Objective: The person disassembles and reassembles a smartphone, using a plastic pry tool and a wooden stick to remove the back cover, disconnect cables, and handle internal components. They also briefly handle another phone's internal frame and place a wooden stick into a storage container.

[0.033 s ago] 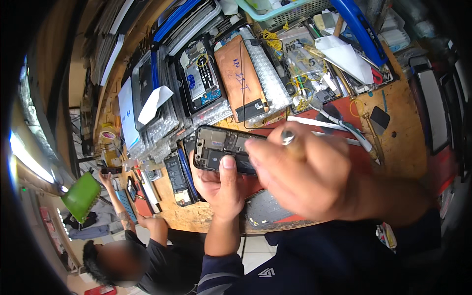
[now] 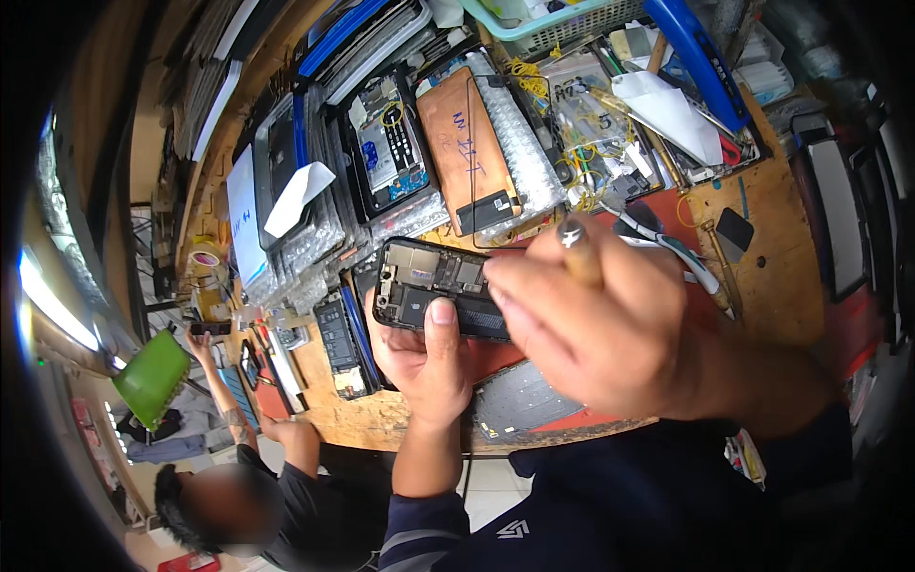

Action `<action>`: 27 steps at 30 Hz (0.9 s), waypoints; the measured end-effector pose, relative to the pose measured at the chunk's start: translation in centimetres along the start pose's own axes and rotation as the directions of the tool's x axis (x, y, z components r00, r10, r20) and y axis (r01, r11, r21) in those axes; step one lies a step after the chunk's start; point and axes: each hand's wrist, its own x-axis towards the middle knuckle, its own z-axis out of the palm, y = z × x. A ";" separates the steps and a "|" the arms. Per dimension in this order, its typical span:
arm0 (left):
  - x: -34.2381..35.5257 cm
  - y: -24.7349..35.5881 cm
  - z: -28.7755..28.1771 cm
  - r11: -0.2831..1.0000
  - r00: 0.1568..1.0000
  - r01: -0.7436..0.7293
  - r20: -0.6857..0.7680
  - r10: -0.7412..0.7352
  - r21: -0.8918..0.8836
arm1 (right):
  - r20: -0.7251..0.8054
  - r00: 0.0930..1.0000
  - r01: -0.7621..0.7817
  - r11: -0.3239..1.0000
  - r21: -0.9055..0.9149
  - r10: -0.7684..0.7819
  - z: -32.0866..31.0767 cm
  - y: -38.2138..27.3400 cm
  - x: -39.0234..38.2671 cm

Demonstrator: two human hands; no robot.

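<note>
My left hand (image 2: pixel 426 367) grips an opened smartphone (image 2: pixel 412 264) from its near side, thumb across the battery. The phone's inside faces up, with the board, camera area and dark battery exposed. Over its right end is my right hand (image 2: pixel 610 324), its fingers closed round a screwdriver (image 2: pixel 583 259) with a brass-coloured handle and a dark round cap. The screwdriver's tip is hidden behind my fingers, so I cannot tell whether it touches the phone.
Beyond the phone lie a copper-coloured back panel (image 2: pixel 469 153), another opened phone (image 2: pixel 386 143) and bubble-wrapped stacks. White-handled pliers (image 2: pixel 701 272) and a brass tool (image 2: pixel 721 267) lie on the right. A phone frame with battery (image 2: pixel 340 348) is left of my hand. Another person (image 2: pixel 286 505) works at lower left.
My right hand and the screwdriver have shifted slightly away from me and to the right, and the screwdriver's handle leans differently. My left hand keeps its hold on the phone.
</note>
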 end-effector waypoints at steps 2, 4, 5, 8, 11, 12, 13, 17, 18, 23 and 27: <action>0.3 1.0 1.2 0.999 0.999 -0.042 0.000 0.042 0.025 | 0.050 0.997 -0.058 0.995 0.080 0.054 0.1 0.5 0.2; 0.0 2.1 1.8 0.999 0.997 -0.043 0.065 0.044 -0.020 | 0.135 0.987 -0.099 0.987 0.126 0.082 0.3 0.7 0.2; 0.0 2.2 2.1 0.995 0.989 -0.090 0.116 0.094 -0.042 | 0.163 0.984 -0.099 0.983 0.157 0.073 0.4 0.7 0.2; -0.2 2.2 2.2 0.997 0.986 -0.083 0.147 0.083 -0.006 | 0.234 0.968 -0.123 0.981 0.148 0.086 0.6 0.6 0.0; -0.3 1.8 2.1 0.995 0.979 -0.104 0.177 0.103 -0.003 | 0.260 0.960 -0.137 0.982 0.130 0.099 0.7 0.8 -0.2; -0.3 1.7 2.1 0.992 0.975 -0.124 0.188 0.120 0.010 | 0.264 0.959 -0.141 0.982 0.124 0.104 0.7 0.8 -0.2; -0.3 1.7 2.0 0.991 0.973 -0.131 0.194 0.124 0.023 | 0.250 0.965 -0.111 0.987 0.116 0.079 0.8 0.9 -0.2; -0.3 1.5 2.3 0.991 0.972 -0.131 0.198 0.126 0.012 | 0.222 0.974 -0.060 0.995 0.078 0.041 1.1 1.0 -0.4; -0.3 1.5 2.3 0.991 0.972 -0.132 0.198 0.128 0.005 | 0.223 0.974 -0.063 0.996 0.068 0.046 1.1 1.0 -0.5; -0.4 1.5 2.3 0.989 0.972 -0.136 0.199 0.123 0.054 | 0.241 0.969 -0.081 0.993 0.082 0.059 1.4 1.0 -0.7; -0.4 1.6 2.4 0.991 0.974 -0.120 0.199 0.106 0.059 | 0.229 0.970 -0.097 0.993 0.071 0.079 1.5 0.9 -0.8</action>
